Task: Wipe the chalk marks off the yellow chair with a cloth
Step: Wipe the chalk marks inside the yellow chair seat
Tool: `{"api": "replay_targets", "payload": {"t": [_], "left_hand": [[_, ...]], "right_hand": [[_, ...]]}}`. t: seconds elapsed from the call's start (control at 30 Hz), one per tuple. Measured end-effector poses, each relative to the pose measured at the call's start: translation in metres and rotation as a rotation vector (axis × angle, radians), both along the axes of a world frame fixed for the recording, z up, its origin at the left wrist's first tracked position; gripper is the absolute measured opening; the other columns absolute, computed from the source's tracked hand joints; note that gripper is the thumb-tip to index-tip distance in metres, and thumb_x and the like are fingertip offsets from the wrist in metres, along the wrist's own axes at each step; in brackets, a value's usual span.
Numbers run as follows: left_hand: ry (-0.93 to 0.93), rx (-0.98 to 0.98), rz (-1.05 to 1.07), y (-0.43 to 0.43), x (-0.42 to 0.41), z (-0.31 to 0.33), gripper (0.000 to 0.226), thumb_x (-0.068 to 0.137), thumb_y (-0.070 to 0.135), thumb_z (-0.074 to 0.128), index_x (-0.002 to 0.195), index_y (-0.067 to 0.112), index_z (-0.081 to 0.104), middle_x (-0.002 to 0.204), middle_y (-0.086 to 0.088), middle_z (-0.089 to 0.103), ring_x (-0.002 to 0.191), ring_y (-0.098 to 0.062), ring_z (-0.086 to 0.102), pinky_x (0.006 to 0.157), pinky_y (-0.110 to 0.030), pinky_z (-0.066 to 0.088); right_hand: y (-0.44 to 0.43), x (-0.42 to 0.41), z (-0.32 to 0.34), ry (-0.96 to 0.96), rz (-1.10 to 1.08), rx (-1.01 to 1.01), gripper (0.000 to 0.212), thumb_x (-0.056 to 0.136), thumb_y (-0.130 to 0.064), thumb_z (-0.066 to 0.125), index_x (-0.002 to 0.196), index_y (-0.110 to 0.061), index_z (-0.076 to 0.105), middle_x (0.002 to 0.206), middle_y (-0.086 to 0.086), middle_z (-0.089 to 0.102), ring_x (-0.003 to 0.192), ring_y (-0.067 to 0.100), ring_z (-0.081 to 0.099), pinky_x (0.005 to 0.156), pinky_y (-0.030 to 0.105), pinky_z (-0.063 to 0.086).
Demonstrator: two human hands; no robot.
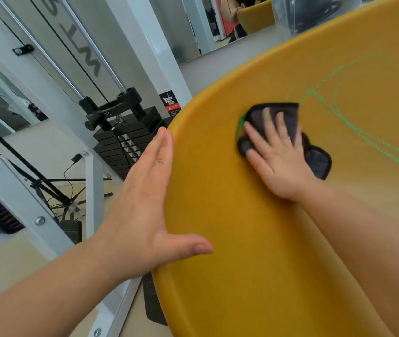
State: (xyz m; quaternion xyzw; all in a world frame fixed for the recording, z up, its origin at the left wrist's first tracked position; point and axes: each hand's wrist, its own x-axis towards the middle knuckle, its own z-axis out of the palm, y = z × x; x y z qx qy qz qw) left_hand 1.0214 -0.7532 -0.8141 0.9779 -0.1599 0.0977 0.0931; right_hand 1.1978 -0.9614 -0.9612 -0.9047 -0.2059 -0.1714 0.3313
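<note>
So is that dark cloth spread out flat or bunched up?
Bunched up. The cloth is folded over and crumpled under the right hand, its edges doubled, pressed against the yellow chair beside green chalk marks.

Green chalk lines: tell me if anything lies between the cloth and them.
Nothing visible does. The right hand presses the dark cloth flat on the yellow chair, and only bare yellow surface separates it from the green chalk lines up and right.
</note>
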Motion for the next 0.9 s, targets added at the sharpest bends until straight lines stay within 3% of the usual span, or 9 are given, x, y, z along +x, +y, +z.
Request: {"api": "replay_targets", "payload": {"t": [0.1, 0.23, 0.3, 0.37, 0.47, 0.57, 0.67, 0.8, 0.9], "left_hand": [[-0.006, -0.004, -0.01, 0.001, 0.0, -0.001, 0.142, 0.053, 0.106, 0.024, 0.159, 0.019, -0.009, 0.169, 0.007, -0.008, 0.155, -0.009, -0.004, 0.125, -0.048, 0.013], [-0.028, -0.012, -0.046, 0.003, 0.0, -0.004, 0.137, 0.06, 0.103, 0.023, 0.159, 0.013, -0.006, 0.169, 0.001, -0.007, 0.155, -0.01, -0.006, 0.126, -0.038, 0.008], [-0.036, -0.011, -0.054, 0.003, 0.0, -0.005, 0.136, 0.061, 0.103, 0.022, 0.159, 0.014, -0.006, 0.169, 0.001, -0.006, 0.155, -0.01, -0.005, 0.126, -0.036, 0.007], [-0.036, -0.004, -0.045, 0.003, -0.001, -0.005, 0.135, 0.061, 0.103, 0.022, 0.16, 0.015, -0.006, 0.169, 0.002, -0.007, 0.155, -0.01, -0.004, 0.125, -0.039, 0.008], [-0.03, 0.035, -0.012, 0.001, -0.002, -0.004, 0.133, 0.061, 0.103, 0.023, 0.16, 0.019, -0.008, 0.169, 0.006, -0.01, 0.154, -0.008, -0.007, 0.124, -0.038, 0.007], [-0.036, 0.063, 0.014, 0.001, -0.002, -0.003, 0.129, 0.065, 0.101, 0.026, 0.16, 0.02, -0.008, 0.168, 0.006, -0.012, 0.154, -0.008, -0.007, 0.124, -0.036, 0.006], [-0.032, 0.105, 0.047, 0.0, -0.003, -0.002, 0.126, 0.066, 0.099, 0.028, 0.159, 0.024, -0.01, 0.168, 0.006, -0.014, 0.155, -0.01, -0.005, 0.124, -0.036, 0.008], [-0.042, 0.234, 0.099, -0.008, -0.004, 0.002, 0.117, 0.071, 0.09, 0.029, 0.16, 0.023, -0.007, 0.168, -0.001, -0.015, 0.155, -0.017, -0.009, 0.125, -0.04, 0.001], [-0.048, 0.354, 0.176, -0.013, -0.004, 0.001, 0.108, 0.075, 0.084, 0.022, 0.16, 0.021, -0.004, 0.167, -0.007, -0.019, 0.155, -0.022, -0.012, 0.126, -0.046, 0.0]], "right_hand": [[0.04, -0.016, 0.024, 0.146, -0.017, 0.154, 0.087, 0.082, -0.085, -0.004, 0.156, -0.041, -0.017, 0.164, -0.003, -0.033, 0.15, 0.026, -0.034, 0.118, 0.068, -0.009], [0.06, -0.121, 0.023, -0.001, 0.542, 0.128, 0.079, 0.089, -0.081, 0.003, 0.157, -0.043, -0.012, 0.167, -0.012, -0.026, 0.153, 0.019, -0.028, 0.121, 0.055, -0.012], [0.036, -0.137, 0.002, -0.058, 0.651, 0.021, 0.072, 0.095, -0.076, 0.009, 0.158, -0.045, -0.007, 0.168, -0.012, -0.021, 0.155, 0.019, -0.022, 0.122, 0.044, -0.019], [0.004, -0.112, -0.024, -0.104, 0.549, -0.1, 0.065, 0.097, -0.074, 0.009, 0.157, -0.053, -0.005, 0.169, -0.014, -0.018, 0.156, 0.017, -0.017, 0.123, 0.041, -0.016], [-0.047, -0.057, -0.043, 0.13, 0.099, -0.171, 0.061, 0.09, -0.08, -0.007, 0.149, -0.064, -0.012, 0.166, -0.015, -0.024, 0.154, 0.016, -0.025, 0.123, 0.05, -0.016], [-0.042, -0.043, -0.037, 0.333, -0.167, -0.068, 0.086, 0.077, -0.086, -0.018, 0.156, -0.05, -0.013, 0.163, -0.008, -0.035, 0.151, 0.022, -0.032, 0.122, 0.058, -0.013], [0.01, -0.101, -0.021, 0.296, 0.1, -0.082, 0.09, 0.073, -0.09, -0.016, 0.152, -0.047, -0.023, 0.16, -0.01, -0.038, 0.15, 0.024, -0.033, 0.123, 0.061, -0.004], [-0.014, -0.18, -0.022, 0.226, 0.599, -0.157, 0.074, 0.092, -0.079, 0.016, 0.153, -0.054, -0.017, 0.161, -0.025, -0.032, 0.148, 0.008, -0.035, 0.119, 0.037, -0.024], [-0.08, -0.144, -0.047, 0.271, 0.343, -0.387, 0.065, 0.084, -0.085, -0.009, 0.145, -0.067, -0.018, 0.162, -0.026, -0.029, 0.15, 0.009, -0.031, 0.121, 0.04, -0.022]]}}
